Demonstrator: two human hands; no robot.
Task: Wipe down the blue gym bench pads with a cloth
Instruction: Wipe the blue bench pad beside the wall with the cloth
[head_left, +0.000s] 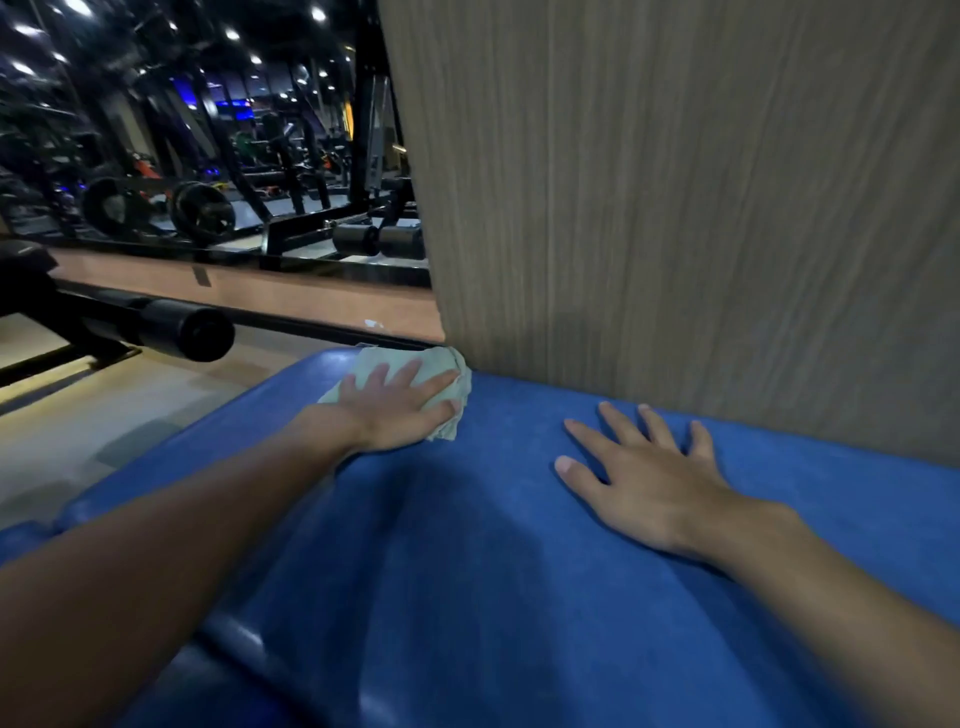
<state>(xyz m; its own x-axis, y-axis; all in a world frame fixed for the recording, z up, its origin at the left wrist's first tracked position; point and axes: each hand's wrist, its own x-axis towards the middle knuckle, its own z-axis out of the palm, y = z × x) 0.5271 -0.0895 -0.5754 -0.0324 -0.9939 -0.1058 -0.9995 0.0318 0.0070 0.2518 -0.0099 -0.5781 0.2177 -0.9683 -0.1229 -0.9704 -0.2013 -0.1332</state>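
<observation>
Looking from the left edge across, I see a black padded roller (187, 332) sticking out from a dark machine frame over the pale floor (104, 415), and behind it a long mirror (208, 156) showing weight plates, racks and ceiling lights. No writing or brand mark on any of this is clear enough for me to read.

Next comes my left arm, reaching forward across the blue bench pad (493, 545). My left hand (400, 410) lies flat, palm down, fingers spread and pointing toward the far right, pressed on top of a pale green cloth (415, 364). The cloth is bunched and folded under my palm; its edges show beyond my fingertips and below my thumb. It sits at the far left corner of the pad, right where the pad meets the base of the wall panel. My fingers are not curled around the cloth; they simply pin it against the pad.

Further right, my right hand (644, 478) rests open on the bare blue surface, palm down, fingers spread and pointing toward the wall, holding nothing. It is well apart from the cloth, with a stretch of clear blue padding between the two hands.

Rising behind both hands and filling the right side is a grey-brown wood-grain wall panel (701, 208), its lower edge touching the back of the pad.
</observation>
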